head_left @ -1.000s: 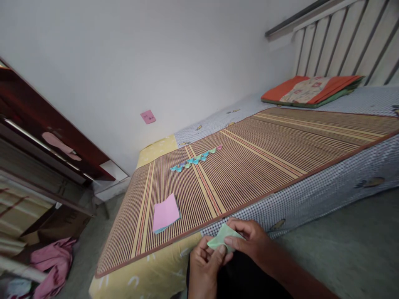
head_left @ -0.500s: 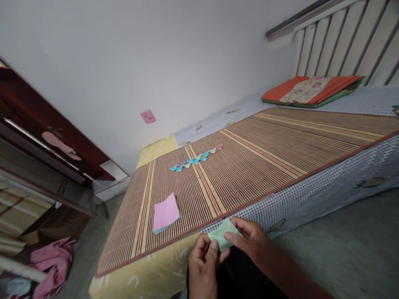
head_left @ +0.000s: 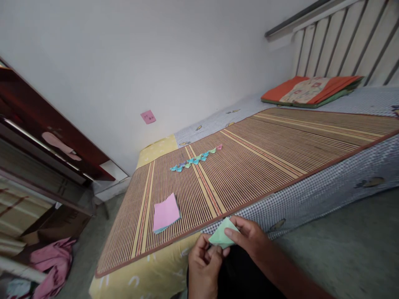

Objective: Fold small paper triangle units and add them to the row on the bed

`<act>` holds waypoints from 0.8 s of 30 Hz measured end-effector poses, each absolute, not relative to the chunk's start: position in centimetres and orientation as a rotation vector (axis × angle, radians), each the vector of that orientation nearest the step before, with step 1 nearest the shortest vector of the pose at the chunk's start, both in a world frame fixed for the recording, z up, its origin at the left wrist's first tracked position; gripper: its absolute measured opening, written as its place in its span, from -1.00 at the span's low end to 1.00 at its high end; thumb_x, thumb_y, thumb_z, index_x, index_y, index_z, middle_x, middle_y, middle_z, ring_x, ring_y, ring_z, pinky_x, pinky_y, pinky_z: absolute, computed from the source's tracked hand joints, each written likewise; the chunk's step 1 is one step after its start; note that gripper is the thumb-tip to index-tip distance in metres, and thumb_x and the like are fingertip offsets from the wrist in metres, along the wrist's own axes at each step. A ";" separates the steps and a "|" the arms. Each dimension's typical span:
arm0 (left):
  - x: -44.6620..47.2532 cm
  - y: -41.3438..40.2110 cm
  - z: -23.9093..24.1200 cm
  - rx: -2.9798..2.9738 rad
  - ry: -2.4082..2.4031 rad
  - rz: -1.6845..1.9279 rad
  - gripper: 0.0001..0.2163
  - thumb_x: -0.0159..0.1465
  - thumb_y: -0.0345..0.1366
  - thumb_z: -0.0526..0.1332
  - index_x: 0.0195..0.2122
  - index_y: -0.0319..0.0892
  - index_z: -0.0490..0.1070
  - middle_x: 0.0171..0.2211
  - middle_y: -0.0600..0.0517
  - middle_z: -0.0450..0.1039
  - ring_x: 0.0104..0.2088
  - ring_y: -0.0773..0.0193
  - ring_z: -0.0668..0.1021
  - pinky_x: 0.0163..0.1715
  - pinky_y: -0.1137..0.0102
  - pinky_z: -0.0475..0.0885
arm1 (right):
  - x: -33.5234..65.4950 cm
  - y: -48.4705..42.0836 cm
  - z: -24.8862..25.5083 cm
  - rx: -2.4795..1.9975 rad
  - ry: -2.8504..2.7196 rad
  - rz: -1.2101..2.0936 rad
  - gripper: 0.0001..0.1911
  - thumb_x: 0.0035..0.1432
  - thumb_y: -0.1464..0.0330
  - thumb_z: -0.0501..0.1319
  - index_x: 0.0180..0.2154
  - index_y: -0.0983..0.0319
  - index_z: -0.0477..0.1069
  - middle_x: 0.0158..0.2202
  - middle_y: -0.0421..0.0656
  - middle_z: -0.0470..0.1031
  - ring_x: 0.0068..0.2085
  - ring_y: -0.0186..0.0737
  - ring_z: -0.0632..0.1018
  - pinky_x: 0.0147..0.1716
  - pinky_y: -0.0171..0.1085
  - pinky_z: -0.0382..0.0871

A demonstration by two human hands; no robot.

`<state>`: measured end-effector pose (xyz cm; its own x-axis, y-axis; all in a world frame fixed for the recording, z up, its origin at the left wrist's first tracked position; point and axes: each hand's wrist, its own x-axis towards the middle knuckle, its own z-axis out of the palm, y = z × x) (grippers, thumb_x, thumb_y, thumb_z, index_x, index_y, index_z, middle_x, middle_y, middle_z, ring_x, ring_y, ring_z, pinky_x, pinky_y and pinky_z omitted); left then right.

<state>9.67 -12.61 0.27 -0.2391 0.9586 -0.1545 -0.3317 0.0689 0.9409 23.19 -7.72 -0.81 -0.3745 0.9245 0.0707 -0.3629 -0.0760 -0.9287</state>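
- Since both grips share one small sheet, light, even pressure seems best: left hand (head_left: pixel 204 263) pinches its lower edge between thumb and fingers, right hand (head_left: pixel 249 237) pinches its right side, thumb on top.
- The pale green folded paper (head_left: pixel 220 236) is between the hands, off the near side of the bed (head_left: pixel 143 270), roughly triangular, one corner up.
- Step looks like setting a fold. Match edges first, anchor with right thumb, then run left thumb along the lower edge. Thin paper probably keeps a skewed crease.
- Layer alignment: too small to tell; worth checking before pressing hard.
- Pink-topped paper stack (head_left: pixel 166 212) lies on the striped mat (head_left: pixel 255 162), near left hand, not touching; best left undisturbed.
- Farther out, zigzag strip of small folded papers (head_left: pixel 197 159) on the mat, well apart from both hands.
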 end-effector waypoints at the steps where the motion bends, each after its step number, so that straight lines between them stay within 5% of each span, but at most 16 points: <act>1: 9.7 -12.6 0.3 0.743 1.198 1.451 -0.76 -0.01 -0.23 0.51 -0.46 -0.21 0.50 -0.45 0.05 0.50 -0.42 0.32 0.53 -0.28 0.40 0.51 | 23.1 -7.7 -0.9 -0.699 -1.172 1.646 -0.76 0.21 0.19 0.29 -0.34 0.25 0.47 -0.39 -0.18 0.49 -0.31 -0.20 0.49 -0.26 -0.27 0.40; 14: 9.5 -12.8 0.3 0.857 1.258 1.416 -0.73 0.05 -0.15 0.45 -0.47 -0.19 0.42 -0.56 0.10 0.42 -0.54 0.39 0.39 -0.49 0.52 0.26 | 23.0 -7.5 -1.1 -0.674 -1.187 1.669 -0.77 0.21 0.21 0.29 -0.38 0.23 0.43 -0.46 -0.19 0.51 -0.38 -0.19 0.54 -0.30 -0.24 0.41; 24: 9.7 -12.8 1.4 1.131 1.281 1.511 -0.93 0.04 -0.45 0.29 -0.46 -0.15 0.45 -0.41 0.04 0.48 -0.38 0.25 0.49 -0.32 0.44 0.39 | 23.9 -7.4 -0.4 -0.824 -1.444 1.563 -0.77 0.14 0.24 0.27 -0.46 0.25 0.42 -0.50 -0.26 0.31 -0.39 -0.25 0.36 -0.36 -0.28 0.23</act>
<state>9.69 -12.81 1.38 -0.2460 0.9622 0.1169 -0.0419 -0.1311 0.9905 23.86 -7.43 -0.39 -0.4367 0.8968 0.0709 -0.1414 0.0094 -0.9899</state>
